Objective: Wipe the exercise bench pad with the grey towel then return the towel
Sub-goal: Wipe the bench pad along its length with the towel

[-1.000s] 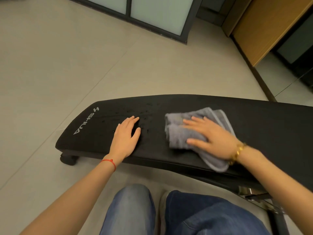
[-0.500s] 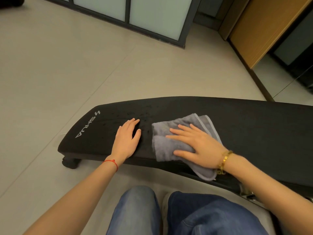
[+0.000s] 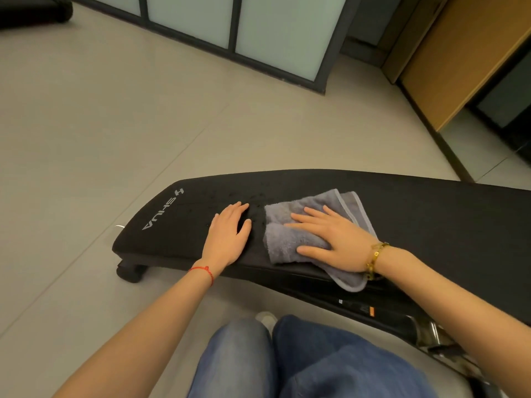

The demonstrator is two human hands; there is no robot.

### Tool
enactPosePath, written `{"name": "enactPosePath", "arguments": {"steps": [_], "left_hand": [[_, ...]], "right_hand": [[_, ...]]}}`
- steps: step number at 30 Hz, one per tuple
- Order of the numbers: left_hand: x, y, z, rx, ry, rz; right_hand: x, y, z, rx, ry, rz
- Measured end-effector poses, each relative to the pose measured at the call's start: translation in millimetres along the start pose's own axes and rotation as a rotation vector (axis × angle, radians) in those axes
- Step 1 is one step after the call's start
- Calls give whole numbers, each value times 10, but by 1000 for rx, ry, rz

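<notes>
there, on pale floor tile (image 3: 120, 116) — black bench pad (image 3: 416, 214), both hands (image 3: 227, 237) (image 3: 333, 239) flat, right palm on grey towel (image 3: 287, 242).

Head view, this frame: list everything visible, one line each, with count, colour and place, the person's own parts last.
bench pad: one, black, white logo, lying across the floor.
grey towel: one, folded, on the pad under the right hand.
droplets: several, on the pad by the logo end.
floor: beige tiles.
glass partition: dark frame, far side.
wooden cabinet: tan, upper right.
jeans: blue, bottom centre.
left hand: flat on pad, red string at wrist.
right hand: flat on towel, gold bracelet.
</notes>
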State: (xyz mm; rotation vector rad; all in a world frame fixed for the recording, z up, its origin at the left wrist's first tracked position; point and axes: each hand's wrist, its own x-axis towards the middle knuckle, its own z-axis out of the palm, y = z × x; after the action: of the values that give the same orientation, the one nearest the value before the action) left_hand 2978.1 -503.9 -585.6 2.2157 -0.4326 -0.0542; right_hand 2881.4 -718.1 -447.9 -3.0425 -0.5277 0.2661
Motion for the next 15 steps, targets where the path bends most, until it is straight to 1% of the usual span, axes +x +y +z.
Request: {"name": "enactPosePath", "arguments": {"steps": [2,3,6,8,10,12,15], "left_hand": [[14,-19,1,-9,-5,3],[21,-29,-3,-16,-13,6],[38,-138,-44,-10,-12,-6],[45,-290,-109,0,20,-45],[65,-478,-190,15,58,-89],[85,-656,-255,44,66,-118],[108,-810,-262,45,56,-146]], "right_hand": [[74,124,-83,25,-28,-1],[197,231,-111,24,-26,33],[791,575,-143,-51,-18,244],[1161,630,-63,-137,-27,329],[1312,505,46,-156,-42,281],[1168,272,134,-126,-37,132],[693,-65,179,-48,-15,-104]]}}
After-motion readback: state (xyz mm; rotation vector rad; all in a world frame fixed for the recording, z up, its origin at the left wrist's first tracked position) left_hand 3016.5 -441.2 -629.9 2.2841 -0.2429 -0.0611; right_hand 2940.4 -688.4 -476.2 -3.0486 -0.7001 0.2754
